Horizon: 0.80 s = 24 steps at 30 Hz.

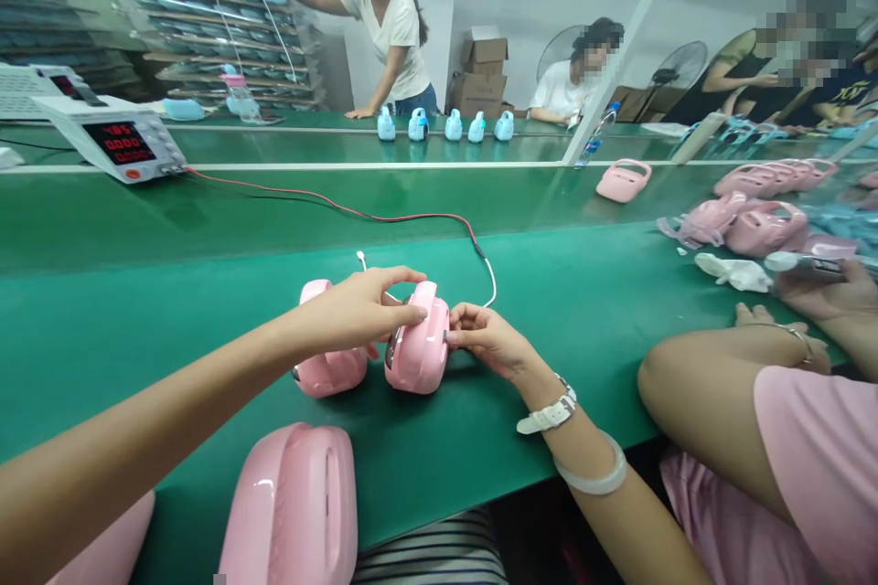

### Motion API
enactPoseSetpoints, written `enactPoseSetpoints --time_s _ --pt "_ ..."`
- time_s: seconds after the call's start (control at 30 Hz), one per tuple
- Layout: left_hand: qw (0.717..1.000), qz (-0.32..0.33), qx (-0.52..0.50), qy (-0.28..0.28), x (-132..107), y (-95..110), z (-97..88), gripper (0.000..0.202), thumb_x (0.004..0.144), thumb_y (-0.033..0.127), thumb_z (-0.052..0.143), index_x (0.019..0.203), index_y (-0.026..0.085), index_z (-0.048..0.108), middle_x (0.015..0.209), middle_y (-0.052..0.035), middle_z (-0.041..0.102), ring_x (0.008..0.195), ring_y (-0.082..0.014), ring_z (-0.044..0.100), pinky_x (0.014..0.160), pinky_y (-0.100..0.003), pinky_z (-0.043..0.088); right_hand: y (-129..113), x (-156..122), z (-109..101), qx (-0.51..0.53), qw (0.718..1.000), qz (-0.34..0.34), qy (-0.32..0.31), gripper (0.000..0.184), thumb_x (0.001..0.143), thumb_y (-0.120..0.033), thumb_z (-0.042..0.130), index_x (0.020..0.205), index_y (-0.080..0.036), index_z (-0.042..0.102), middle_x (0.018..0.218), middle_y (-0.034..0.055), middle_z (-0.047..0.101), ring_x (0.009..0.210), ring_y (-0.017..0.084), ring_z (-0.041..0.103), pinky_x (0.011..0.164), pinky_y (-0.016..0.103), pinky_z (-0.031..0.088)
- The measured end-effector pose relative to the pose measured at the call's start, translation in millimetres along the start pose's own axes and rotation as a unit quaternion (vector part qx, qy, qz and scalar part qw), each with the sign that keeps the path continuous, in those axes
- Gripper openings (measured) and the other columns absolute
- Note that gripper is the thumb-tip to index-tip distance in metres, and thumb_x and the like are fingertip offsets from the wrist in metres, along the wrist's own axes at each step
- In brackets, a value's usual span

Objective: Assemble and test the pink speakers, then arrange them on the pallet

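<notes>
Two small pink devices stand side by side on the green table [206, 292]. My left hand [357, 306] reaches over the left pink device [329, 370], and its fingertips press the top of the right pink device [418, 347]. My right hand [484, 338] pinches something small against that device's right side, where a white cable [488, 279] ends. The cable joins a red wire [329, 201] that runs to a power supply [116, 142] with red digits.
A larger pink shell [294, 503] lies at the near edge. A co-worker's arm [713, 384] in pink sits at my right beside several pink devices [761, 224]. Blue devices [445, 125] line the far belt, where other people work.
</notes>
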State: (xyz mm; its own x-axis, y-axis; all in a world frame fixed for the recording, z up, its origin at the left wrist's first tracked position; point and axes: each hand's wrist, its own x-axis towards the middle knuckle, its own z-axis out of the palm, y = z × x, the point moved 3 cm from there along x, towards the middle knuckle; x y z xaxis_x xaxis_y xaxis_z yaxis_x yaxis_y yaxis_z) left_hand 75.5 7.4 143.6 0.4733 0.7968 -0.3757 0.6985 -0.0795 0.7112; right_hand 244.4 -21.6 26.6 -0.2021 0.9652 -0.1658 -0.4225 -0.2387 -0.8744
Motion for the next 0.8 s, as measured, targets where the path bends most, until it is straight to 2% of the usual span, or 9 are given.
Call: enactPoseSetpoints --time_s 0.2,0.4,0.53,0.63,0.67,0.73,0.8 --pt "0.999 -0.004 -0.032 0.002 3 -3 0.6 0.069 0.066 0.041 0.066 0.132 0.025 0.052 0.071 0.0006 0.068 0.065 -0.0181 0.061 0.057 -0.025 0.049 0 -1 0 -0.012 1.0 -0.005 0.012 0.04 0.043 -0.022 0.091 0.065 -0.016 0.058 0.062 -0.0062 0.058 0.058 0.006 0.053 0.062 0.02 0.044" --pt "0.998 -0.031 -0.057 0.011 3 0 3.2 0.07 0.065 0.039 0.068 0.131 0.025 0.052 0.065 0.0017 0.062 0.051 -0.0157 0.055 0.044 -0.023 0.044 -1 -2 1 -0.035 0.999 0.007 0.038 0.043 0.042 -0.022 0.09 0.066 -0.016 0.056 0.061 -0.0065 0.058 0.056 0.007 0.054 0.061 0.021 0.046" --pt "0.998 -0.032 -0.048 0.011 3 3 5.6 0.067 0.066 0.034 0.067 0.131 0.024 0.052 0.059 0.0031 0.057 0.049 -0.0157 0.055 0.047 -0.026 0.048 -6 -5 1 -0.052 0.997 0.033 0.039 0.046 0.043 -0.023 0.09 0.071 -0.017 0.054 0.057 -0.0076 0.054 0.055 0.008 0.054 0.063 0.025 0.051" --pt "0.999 -0.029 -0.041 0.007 5 4 4.2 0.068 0.065 0.034 0.069 0.13 0.023 0.053 0.061 0.0024 0.057 0.052 -0.0176 0.059 0.05 -0.026 0.049 -10 -6 2 -0.07 0.996 0.042 0.028 0.047 0.043 -0.025 0.089 0.072 -0.017 0.053 0.065 -0.0052 0.057 0.06 0.01 0.055 0.065 0.027 0.05" --pt "0.999 -0.028 -0.039 0.007 4 5 2.0 0.07 0.064 0.035 0.07 0.131 0.023 0.053 0.066 0.001 0.06 0.055 -0.0187 0.062 0.052 -0.027 0.05 -12 -5 3 -0.075 0.996 0.034 0.031 0.047 0.043 -0.026 0.088 0.074 -0.017 0.053 0.069 -0.0044 0.057 0.063 0.01 0.056 0.066 0.027 0.049" --pt "0.999 -0.021 -0.032 0.018 -3 10 -6.4 0.074 0.063 0.037 0.07 0.134 0.023 0.052 0.079 -0.0033 0.067 0.065 -0.022 0.066 0.058 -0.028 0.051 -19 -2 6 -0.099 0.993 -0.023 0.065 0.048 0.045 -0.027 0.085 0.083 -0.019 0.056 0.073 -0.0042 0.055 0.071 0.012 0.055 0.068 0.026 0.046" --pt "0.997 0.017 -0.02 0.069 -20 16 -20.8 0.073 0.063 0.038 0.07 0.133 0.022 0.054 0.095 -0.0071 0.07 0.081 -0.0262 0.068 0.068 -0.029 0.051 -25 3 12 -0.146 0.978 -0.103 0.111 0.055 0.047 -0.026 0.083 0.096 -0.021 0.058 0.079 -0.0037 0.053 0.082 0.014 0.054 0.074 0.026 0.044"
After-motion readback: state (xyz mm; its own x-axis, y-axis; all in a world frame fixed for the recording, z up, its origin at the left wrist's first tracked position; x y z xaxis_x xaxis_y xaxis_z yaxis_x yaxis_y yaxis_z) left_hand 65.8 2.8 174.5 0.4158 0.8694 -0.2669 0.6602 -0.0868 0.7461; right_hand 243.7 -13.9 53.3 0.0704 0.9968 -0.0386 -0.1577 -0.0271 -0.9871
